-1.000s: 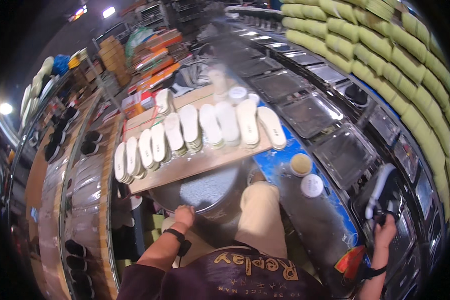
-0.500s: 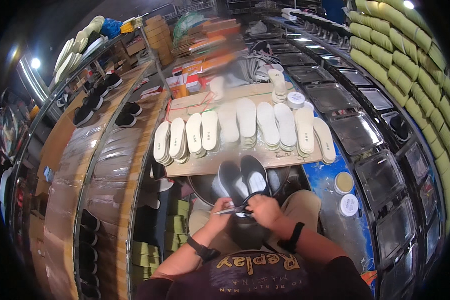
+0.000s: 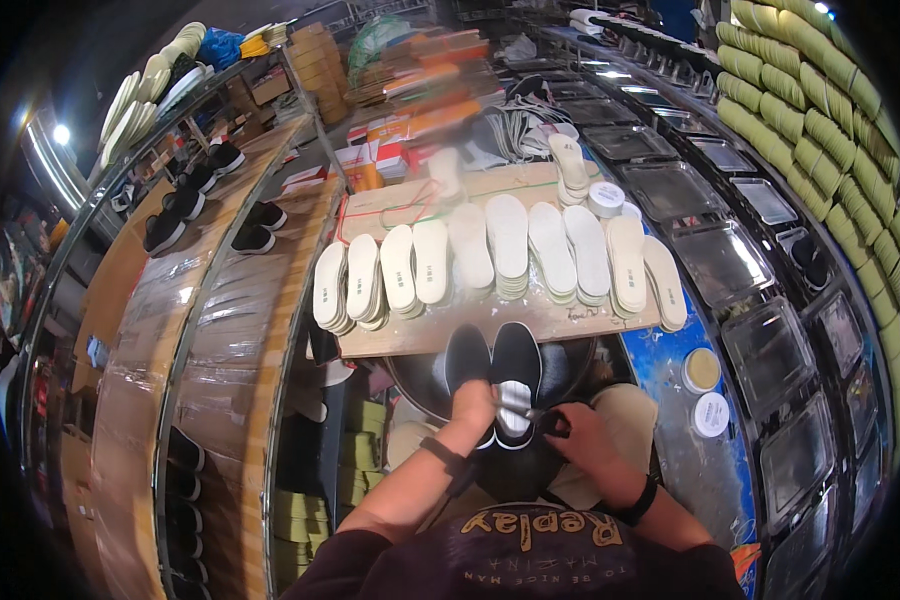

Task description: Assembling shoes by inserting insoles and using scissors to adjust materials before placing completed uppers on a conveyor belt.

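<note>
Two black slip-on shoes with white soles stand side by side in front of me, toes pointing away: the left shoe [image 3: 467, 352] and the right shoe [image 3: 515, 357]. A pale insole [image 3: 514, 398] shows in the right shoe's opening. My left hand [image 3: 474, 403] lies over the opening of the left shoe; its fingers are mostly hidden. Dark-handled scissors [image 3: 547, 421] are in my closed right hand [image 3: 580, 437], their blades pointing left across the heel end of the right shoe.
A board [image 3: 400, 343] beyond the shoes bears a row of stacked pale insoles [image 3: 508, 235]. Right of it, two round tubs [image 3: 711, 414] stand on a blue surface [image 3: 670, 370], beside metal trays [image 3: 765, 360]. A rack with black shoes [image 3: 253, 238] is at left.
My left hand has moved from beside the scissors' blades onto the left shoe. My right hand with the scissors has shifted right and nearer to me.
</note>
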Motion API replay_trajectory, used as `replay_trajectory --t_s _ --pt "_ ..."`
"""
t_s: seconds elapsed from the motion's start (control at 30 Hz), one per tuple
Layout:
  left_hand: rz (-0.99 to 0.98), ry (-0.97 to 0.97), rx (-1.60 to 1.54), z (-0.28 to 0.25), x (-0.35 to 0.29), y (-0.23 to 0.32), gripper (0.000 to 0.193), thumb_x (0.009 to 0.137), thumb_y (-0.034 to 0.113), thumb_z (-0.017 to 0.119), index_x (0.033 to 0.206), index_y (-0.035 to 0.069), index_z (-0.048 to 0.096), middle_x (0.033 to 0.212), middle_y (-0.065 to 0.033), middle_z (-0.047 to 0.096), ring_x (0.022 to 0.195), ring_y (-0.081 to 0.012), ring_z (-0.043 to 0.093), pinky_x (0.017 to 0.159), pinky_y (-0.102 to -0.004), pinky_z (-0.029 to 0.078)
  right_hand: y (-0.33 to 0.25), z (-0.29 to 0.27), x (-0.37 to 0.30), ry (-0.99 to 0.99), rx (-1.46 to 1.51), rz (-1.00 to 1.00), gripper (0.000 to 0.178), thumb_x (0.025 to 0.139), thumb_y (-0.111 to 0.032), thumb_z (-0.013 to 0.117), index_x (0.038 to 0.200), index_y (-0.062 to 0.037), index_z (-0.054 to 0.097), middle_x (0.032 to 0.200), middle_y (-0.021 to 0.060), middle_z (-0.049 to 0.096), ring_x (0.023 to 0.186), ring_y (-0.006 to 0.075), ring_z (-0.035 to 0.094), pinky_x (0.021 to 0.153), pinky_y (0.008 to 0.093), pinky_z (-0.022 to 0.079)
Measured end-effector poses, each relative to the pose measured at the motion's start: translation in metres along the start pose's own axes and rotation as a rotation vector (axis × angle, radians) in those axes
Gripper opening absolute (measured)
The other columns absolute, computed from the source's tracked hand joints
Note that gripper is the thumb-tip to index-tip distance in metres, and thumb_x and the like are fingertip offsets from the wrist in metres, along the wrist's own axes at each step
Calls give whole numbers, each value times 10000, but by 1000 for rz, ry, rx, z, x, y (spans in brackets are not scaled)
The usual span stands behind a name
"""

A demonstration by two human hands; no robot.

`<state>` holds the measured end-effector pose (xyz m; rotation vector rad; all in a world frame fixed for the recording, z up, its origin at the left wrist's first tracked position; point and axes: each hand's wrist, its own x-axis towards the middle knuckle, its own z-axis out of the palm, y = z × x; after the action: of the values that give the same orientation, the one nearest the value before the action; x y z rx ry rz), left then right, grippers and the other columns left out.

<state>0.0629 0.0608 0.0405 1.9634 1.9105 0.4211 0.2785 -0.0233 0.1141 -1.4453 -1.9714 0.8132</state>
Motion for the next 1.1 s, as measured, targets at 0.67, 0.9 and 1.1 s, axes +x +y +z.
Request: replay_trajectory --t_s 0.67,0.9,1.1 --pt "-121 -125 -1055 -61 -104 -74 159 857 68 605 973 -31 649 866 -42 665 752 -96 602 688 -248 492 -43 7 25 -123 42 148 435 774 -431 717 884 -45 551 735 164 602 722 379 604 631 433 461" --pt "-74 -149 -1030 -60 -108 -71 176 865 95 601 989 -20 651 872 -39 664 762 -111 610 691 -252 494 -40 12 21 -65 -91 14 472 758 -485 713 832 -45 558 684 160 603 684 384 615 619 444 467" --pt "-361 -318 -1313 -79 -111 -63 240 921 151 546 1055 -28 633 904 -60 666 774 -141 640 670 -289 539 -26 9 26 -159 -167 231 527 787 -543 658 880 -30 580 798 184 642 788 388 632 686 473 478"
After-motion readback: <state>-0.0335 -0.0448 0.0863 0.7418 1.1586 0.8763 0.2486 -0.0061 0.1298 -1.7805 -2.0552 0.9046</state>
